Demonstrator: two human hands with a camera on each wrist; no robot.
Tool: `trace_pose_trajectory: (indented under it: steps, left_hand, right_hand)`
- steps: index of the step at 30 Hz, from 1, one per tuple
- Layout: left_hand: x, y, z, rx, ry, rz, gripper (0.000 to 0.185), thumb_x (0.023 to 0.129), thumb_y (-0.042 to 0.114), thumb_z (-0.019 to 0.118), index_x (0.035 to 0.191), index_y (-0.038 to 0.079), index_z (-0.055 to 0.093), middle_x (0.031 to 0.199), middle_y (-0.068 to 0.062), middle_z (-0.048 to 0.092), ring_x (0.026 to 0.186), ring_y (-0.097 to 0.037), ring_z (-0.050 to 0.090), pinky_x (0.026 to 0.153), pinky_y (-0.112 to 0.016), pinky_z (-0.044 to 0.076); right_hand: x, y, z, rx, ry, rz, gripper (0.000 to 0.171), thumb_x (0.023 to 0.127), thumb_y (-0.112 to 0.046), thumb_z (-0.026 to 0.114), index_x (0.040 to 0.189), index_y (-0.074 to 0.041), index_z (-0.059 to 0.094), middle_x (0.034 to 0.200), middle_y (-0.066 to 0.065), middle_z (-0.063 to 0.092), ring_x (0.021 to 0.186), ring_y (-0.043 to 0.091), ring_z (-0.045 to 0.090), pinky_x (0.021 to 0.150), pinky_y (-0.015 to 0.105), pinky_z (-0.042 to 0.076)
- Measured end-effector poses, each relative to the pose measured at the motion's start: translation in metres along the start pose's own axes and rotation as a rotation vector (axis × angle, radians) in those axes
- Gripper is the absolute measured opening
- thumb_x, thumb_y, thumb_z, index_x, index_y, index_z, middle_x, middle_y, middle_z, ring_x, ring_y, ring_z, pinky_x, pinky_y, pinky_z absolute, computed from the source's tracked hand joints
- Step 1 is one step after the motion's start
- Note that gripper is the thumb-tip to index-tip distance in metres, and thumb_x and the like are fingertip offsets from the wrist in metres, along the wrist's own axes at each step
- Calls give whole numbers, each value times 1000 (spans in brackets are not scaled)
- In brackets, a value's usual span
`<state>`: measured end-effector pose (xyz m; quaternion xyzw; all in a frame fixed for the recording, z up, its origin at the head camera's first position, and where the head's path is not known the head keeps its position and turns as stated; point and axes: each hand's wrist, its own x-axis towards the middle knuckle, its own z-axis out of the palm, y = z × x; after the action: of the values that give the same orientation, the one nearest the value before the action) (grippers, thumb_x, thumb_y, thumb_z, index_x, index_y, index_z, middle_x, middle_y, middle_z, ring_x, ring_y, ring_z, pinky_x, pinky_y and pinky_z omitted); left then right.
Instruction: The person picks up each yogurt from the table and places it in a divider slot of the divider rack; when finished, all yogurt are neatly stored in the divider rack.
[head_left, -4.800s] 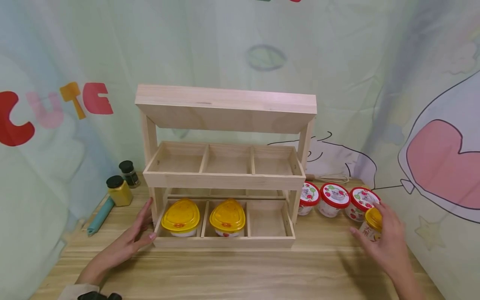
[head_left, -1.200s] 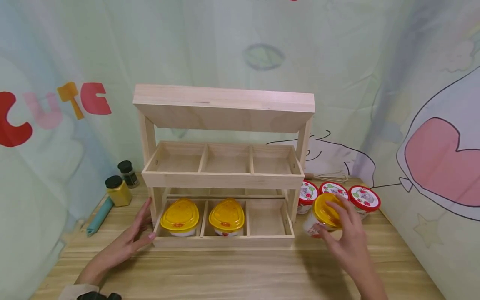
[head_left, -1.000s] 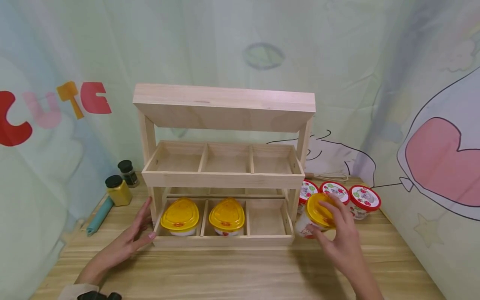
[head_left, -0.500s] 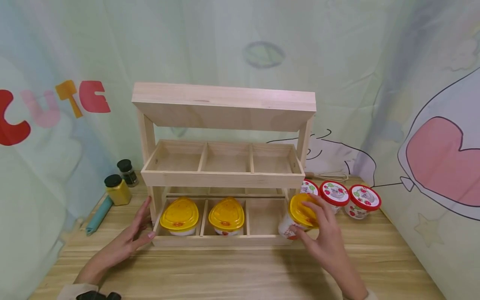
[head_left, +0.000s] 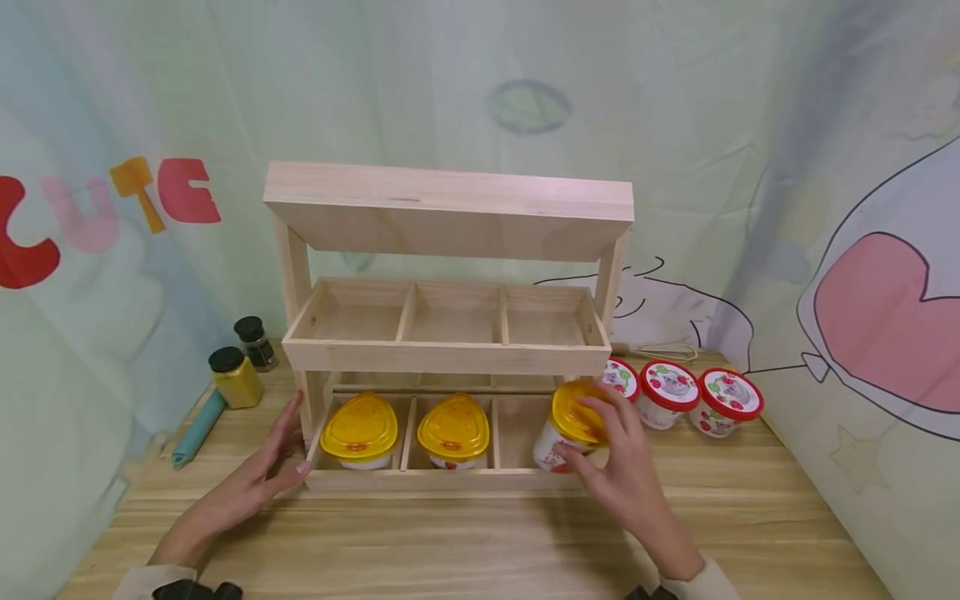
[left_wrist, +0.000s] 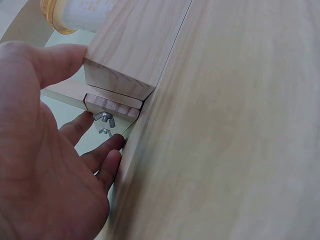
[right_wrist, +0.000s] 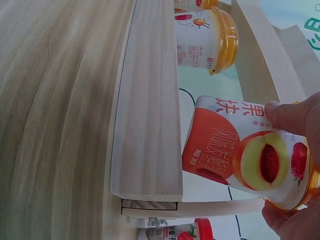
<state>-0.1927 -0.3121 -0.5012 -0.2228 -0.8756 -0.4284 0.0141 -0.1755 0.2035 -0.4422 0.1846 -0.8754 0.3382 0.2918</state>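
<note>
Right hand (head_left: 626,475) grasps yellow-lidded white plastic cup (head_left: 567,428), tilted, at wooden rack's (head_left: 450,358) 4 o'clock compartment; left hand (head_left: 251,483) rests flat, released, at 8 o'clock.

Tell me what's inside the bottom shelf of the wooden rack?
Two yellow-lidded cups sit in its left and middle compartments. The right hand holds a third cup at the right compartment, covering part of its floor.

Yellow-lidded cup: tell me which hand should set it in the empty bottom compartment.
Right. The right hand already grips the yellow-lidded cup tilted over the empty right compartment. The left hand rests against the rack's left corner.
</note>
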Motion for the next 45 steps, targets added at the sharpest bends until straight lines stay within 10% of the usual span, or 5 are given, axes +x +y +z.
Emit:
trace_pose_trajectory:
  steps: [8,23,45]
  left_hand:
    - [0,0,0,-22,2,18,100,106,12,64,174,26,-7,171,-39,24,133,25,32,103,-5,34]
    - [-2,0,1,-46,-1,19,99,106,11,63,174,25,-8,169,-40,24,133,26,30,104,-3,32]
    - [-1,1,1,-30,-4,-3,100,106,14,64,174,29,-7,174,-35,21,134,25,31,104,-3,32]
  right_hand:
    - [6,2,13,-9,-5,-47,67,74,-12,98,133,-7,65,155,20,53,144,40,51,113,62,49]
    - [-2,6,40,-168,-124,-233,66,79,-26,96,133,-8,62,151,21,54,135,42,55,107,60,54]
    - [-6,2,46,-70,-56,-156,68,74,-18,100,129,-7,63,150,25,52,137,43,54,109,62,53]
